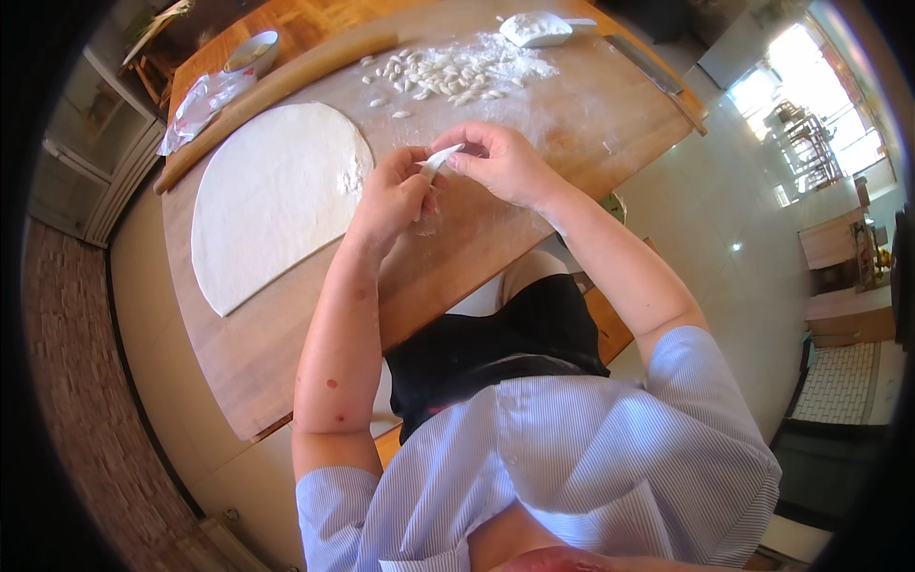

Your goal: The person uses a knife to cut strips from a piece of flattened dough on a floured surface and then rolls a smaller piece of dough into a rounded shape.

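Observation:
Between my hands is a small tapered strip of white dough (439,161), raised above the wooden board (286,357). My left hand (397,189) grips its lower part, and the thumb lies along it. At the pointed upper end, the thumb and fingers of my right hand (497,157) pinch the dough. A large rolled-out dough sheet (279,193) with one straight cut edge lies flat to the left of my left hand. Beyond my hands, many small dough pieces (447,77) are scattered in loose flour.
A long rolling pin (279,93) lies along the board's far left side. Behind it are a crumpled plastic bag (204,107) and a bowl (254,53). A white scoop of flour (536,30) rests at the far edge, and a cleaver-like blade (643,64) lies at the right corner.

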Demonstrator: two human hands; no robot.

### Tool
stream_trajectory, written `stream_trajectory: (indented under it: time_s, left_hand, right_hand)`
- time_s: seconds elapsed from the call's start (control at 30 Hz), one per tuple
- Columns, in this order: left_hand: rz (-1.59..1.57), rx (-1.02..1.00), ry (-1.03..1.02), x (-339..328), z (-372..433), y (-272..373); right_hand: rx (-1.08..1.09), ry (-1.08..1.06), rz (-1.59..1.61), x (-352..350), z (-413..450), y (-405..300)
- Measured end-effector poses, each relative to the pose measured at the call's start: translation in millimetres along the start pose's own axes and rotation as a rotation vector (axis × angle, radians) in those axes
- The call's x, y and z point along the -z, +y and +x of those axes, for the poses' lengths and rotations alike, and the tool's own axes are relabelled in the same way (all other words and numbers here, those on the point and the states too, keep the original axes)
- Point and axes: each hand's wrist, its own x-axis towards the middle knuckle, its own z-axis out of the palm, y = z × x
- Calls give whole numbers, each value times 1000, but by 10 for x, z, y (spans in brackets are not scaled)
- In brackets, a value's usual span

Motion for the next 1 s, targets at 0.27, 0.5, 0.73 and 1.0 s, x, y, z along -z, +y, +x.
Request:
stream_trajectory:
  time_s: [0.27,0.5,0.73,1.0]
  left_hand:
    - [64,-18,53,-150,-14,10]
    - [58,-187,142,-105,74,-96]
    - [-201,-126,-29,-88,90,-102]
    - [-576,50,62,-66,41,-43]
  right_hand:
    - [-59,12,-240,38,-20,-60]
    - [263,89,-326,-48,67,-47]
    - [358,216,-643,73,178,155]
    - [-11,-140,-882,189,-160,172]
